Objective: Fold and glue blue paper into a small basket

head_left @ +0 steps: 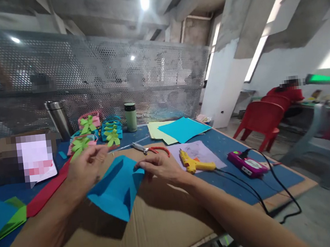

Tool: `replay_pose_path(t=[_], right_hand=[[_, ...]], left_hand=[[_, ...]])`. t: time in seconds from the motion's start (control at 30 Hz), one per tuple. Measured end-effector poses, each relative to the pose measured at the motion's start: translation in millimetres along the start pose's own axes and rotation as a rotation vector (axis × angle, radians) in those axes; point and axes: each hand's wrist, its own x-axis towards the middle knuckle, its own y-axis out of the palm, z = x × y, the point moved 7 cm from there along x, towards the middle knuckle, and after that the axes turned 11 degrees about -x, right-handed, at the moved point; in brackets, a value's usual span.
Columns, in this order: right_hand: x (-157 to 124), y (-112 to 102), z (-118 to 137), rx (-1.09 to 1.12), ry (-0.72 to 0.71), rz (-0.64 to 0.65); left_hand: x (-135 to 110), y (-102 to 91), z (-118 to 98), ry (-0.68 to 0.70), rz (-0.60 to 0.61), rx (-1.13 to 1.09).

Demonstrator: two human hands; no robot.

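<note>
A folded piece of blue paper (115, 183) stands tilted above the cardboard sheet, its flaps bent to form an open, box-like shape. My right hand (160, 167) pinches its upper right edge between thumb and fingers. Over the paper's upper left side, my left hand (88, 165) is raised with loosely bent, slightly blurred fingers; nothing shows in them. Pliers with red handles (148, 148) lie just beyond the paper. To the right of my right hand, a yellow glue gun (197, 163) rests on a light purple sheet (219, 162).
Small paper baskets with green bows (111, 136), a steel flask (59, 121) and a green bottle (131, 118) stand at the back. Blue sheets (185, 129) lie behind the glue gun. A purple power box (247, 164) with a black cable sits right. Cardboard (164, 233) covers the table front.
</note>
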Motion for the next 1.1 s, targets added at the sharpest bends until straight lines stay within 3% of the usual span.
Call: replay_pose_path(t=[0.13,0.2,0.27,0.33,0.5,0.73,1.1], right_hand=[[2,-9,0,-0.033,-0.016,-0.129],[1,-11,1,-0.03,-0.031,-0.186],[0,-11,3,-0.025,-0.046,-0.203],[-2,-9,6,-0.035,-0.067,-0.18],[-6,0,13,-0.023,-0.1,-0.083],[-11,9,21,-0.153,-0.13,0.001],[-13,10,30,-0.262,-0.158,0.005]], left_hand=[[-11,-18.2,-34,0.206,-0.153,0.039],[-20,-4.6,-45,0.298,-0.047,0.048],[-29,19.2,-45,0.301,0.131,0.084],[-36,36.7,-42,0.3,0.212,0.144],[-40,53.2,-25,0.131,0.317,0.15],[-39,60.6,-15,-0.195,0.514,-0.164],[-42,55.1,-20,-0.281,0.543,-0.277]])
